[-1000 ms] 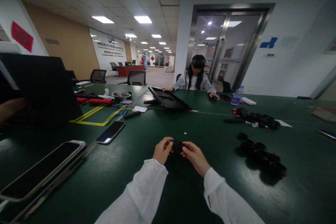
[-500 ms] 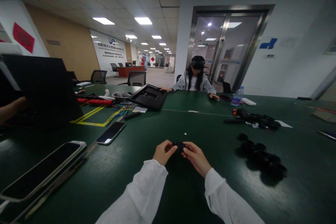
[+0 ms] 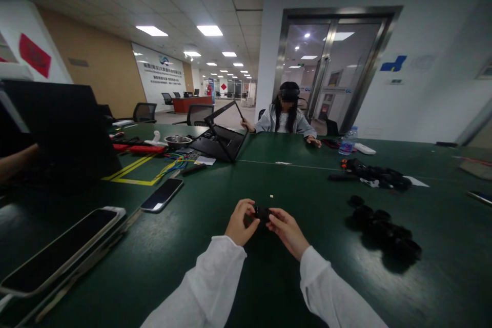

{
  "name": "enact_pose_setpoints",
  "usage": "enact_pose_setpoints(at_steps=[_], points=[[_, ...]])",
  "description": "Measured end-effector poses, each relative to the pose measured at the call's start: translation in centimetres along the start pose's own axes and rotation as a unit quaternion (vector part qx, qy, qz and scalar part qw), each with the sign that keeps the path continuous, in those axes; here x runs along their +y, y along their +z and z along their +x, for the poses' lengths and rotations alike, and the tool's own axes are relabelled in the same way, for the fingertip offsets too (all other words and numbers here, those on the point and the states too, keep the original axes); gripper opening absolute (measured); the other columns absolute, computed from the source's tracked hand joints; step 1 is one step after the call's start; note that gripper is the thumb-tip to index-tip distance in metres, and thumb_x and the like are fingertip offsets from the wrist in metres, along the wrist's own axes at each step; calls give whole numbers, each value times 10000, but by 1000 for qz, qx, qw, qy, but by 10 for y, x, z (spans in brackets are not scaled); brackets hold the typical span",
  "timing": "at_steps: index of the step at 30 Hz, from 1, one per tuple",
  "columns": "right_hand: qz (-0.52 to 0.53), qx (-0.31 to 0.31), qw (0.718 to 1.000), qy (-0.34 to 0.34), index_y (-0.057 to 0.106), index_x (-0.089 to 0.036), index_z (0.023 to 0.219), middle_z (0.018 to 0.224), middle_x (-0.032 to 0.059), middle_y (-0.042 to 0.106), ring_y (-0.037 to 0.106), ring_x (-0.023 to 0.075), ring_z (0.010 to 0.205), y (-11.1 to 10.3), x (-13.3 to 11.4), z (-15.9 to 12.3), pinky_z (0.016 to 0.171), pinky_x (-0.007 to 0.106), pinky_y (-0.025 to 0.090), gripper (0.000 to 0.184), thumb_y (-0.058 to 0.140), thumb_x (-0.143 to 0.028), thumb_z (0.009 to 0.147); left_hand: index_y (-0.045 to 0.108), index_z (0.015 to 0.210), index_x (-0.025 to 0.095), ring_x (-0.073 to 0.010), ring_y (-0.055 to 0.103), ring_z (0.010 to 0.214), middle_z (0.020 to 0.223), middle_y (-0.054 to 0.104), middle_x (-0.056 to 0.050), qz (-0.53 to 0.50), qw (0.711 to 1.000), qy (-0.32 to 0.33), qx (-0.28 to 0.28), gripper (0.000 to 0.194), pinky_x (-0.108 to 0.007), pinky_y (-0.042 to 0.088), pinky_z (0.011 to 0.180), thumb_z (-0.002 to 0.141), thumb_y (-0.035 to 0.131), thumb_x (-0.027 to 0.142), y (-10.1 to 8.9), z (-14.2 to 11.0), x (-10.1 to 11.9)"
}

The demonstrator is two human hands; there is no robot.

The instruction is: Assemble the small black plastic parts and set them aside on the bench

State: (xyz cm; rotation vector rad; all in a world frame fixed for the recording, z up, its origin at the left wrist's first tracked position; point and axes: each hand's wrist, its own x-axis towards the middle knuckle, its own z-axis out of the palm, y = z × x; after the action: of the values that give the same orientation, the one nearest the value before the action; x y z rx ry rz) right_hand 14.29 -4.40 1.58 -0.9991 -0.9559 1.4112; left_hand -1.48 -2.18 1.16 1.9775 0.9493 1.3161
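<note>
Above the dark green table (image 3: 215, 277), a small black part (image 3: 262, 214) with rounded edges is held between my two hands; its exact kind is too dark to make out. My left hand (image 3: 241, 223) has its fingertips and thumb curved around the part's left end. From the other side, my right hand (image 3: 286, 230) pinches it between thumb and fingers. A tiny pale scrap (image 3: 271, 196) lies just beyond. To the right sits a row of black round pieces (image 3: 384, 230), with one small disc (image 3: 355, 201) at its far end.
Two phones, a large one (image 3: 63, 251) and a smaller one (image 3: 162, 195), lie at left near a black laptop (image 3: 61, 133). Wires (image 3: 172, 165) and yellow tape are behind them. Across the table, a person (image 3: 286, 113) holds a black frame (image 3: 225, 138). A bottle (image 3: 348, 141) stands far right.
My left fingers have lifted and loosened slightly around the black part, which shows more now. Across the table, the person has raised a thin frame off the flat black panel.
</note>
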Motion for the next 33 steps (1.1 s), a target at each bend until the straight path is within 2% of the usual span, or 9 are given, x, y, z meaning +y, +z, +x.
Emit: enact_pose_setpoints(at_steps=[3,5,11,15,20,24,28,33], points=[[14,-2,1000,2,575,-175,830,709,-4,542,518,96,604,-1,0,1,612,269,400,270,657,-275,593,456,944,178,-118,528,712,1032,464,-71,-11,1000,0,-17,284,-222,452,556,679,480,80,2,-1,-3],[12,-5,1000,4,576,-177,830,716,0,546,520,99,612,-3,2,1,616,271,401,264,655,-275,598,460,983,185,-122,531,721,1005,486,-63,1,1000,-10,-17,313,-240,454,591,688,477,81,2,0,-5],[8,-17,1000,-11,577,-181,841,725,-1,543,522,103,618,-6,4,2,617,278,401,285,652,-309,598,497,1000,185,-144,531,717,914,549,-53,37,999,-32,3,294,-251,443,581,710,528,220,1,1,-8],[-2,-38,999,-6,574,-183,852,756,3,549,529,109,653,-5,2,-1,638,278,403,283,651,-295,603,532,991,195,-151,536,724,865,563,-43,48,998,-34,-5,263,-251,445,590,756,482,302,0,0,-8],[-15,-41,999,-5,572,-183,845,764,2,557,526,108,655,-4,2,-1,634,272,401,273,650,-287,605,567,974,194,-128,537,627,857,578,-47,18,998,-53,-28,264,-226,457,532,755,486,316,0,1,-10],[4,-20,1000,-12,578,-169,830,728,4,555,522,106,620,-5,5,2,605,272,400,287,654,-318,596,552,1025,204,-137,547,666,804,583,-30,20,999,-35,-25,337,-252,472,615,693,567,260,0,2,-12],[22,-9,1000,-12,585,-170,832,717,7,553,522,105,616,-6,4,3,604,271,401,277,643,-324,609,513,1087,200,-117,567,607,783,587,-21,-5,998,-42,-49,383,-268,479,650,705,529,187,2,2,-14],[24,-9,1000,-3,589,-177,823,711,5,558,525,109,621,-4,1,0,621,281,401,261,652,-302,602,543,977,160,-121,583,552,713,602,-12,-18,995,-86,-48,293,-258,476,599,708,541,277,1,1,-13]])
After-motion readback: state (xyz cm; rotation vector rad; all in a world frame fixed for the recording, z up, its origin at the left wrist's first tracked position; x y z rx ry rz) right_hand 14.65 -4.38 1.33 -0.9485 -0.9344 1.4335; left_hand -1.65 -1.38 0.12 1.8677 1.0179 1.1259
